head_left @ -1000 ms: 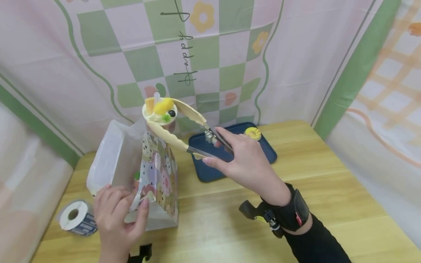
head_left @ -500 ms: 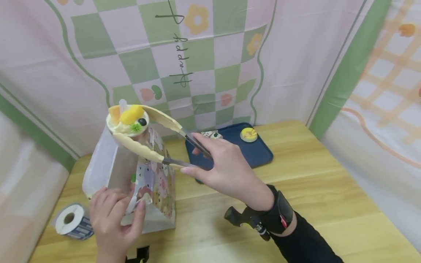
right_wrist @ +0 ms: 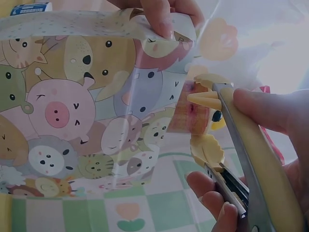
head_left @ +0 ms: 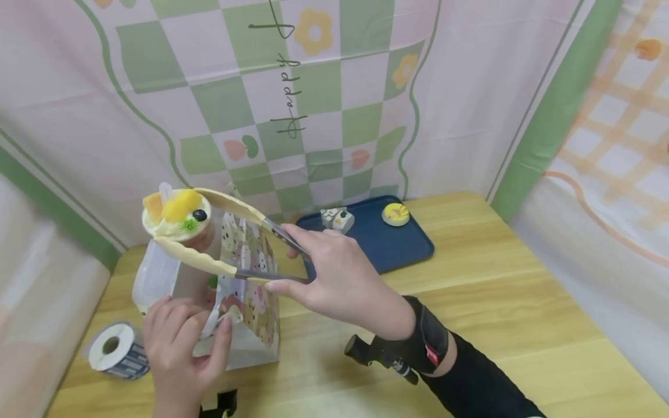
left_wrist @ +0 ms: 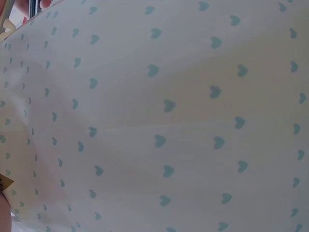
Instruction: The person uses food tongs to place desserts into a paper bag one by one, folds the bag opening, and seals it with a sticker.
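Note:
My right hand (head_left: 340, 278) grips a pair of tongs (head_left: 195, 259) with pale yellow scalloped tips. Between those tips is a clear cup of dessert (head_left: 180, 212), topped with cream, yellow fruit and a dark berry. The cup hangs over the mouth of an upright paper bag (head_left: 256, 290) printed with cartoon animals. At the bag's near rim, my left hand (head_left: 180, 342) pinches the edge between thumb and fingers. Heart-patterned bag paper (left_wrist: 193, 121) fills the left wrist view. Something green (head_left: 212, 282) shows inside the bag, mostly hidden.
A dark blue tray (head_left: 392, 247) lies at the back of the wooden table, bearing a yellow doughnut (head_left: 395, 214) and a small whitish cake-like piece (head_left: 337, 219). Left of the bag stands a label roll (head_left: 117, 351). A printed curtain (head_left: 324, 104) hangs behind.
My right hand has carried the cup in the tongs leftward and down, from beyond the bag's side to over its mouth. The left hand keeps its hold on the rim.

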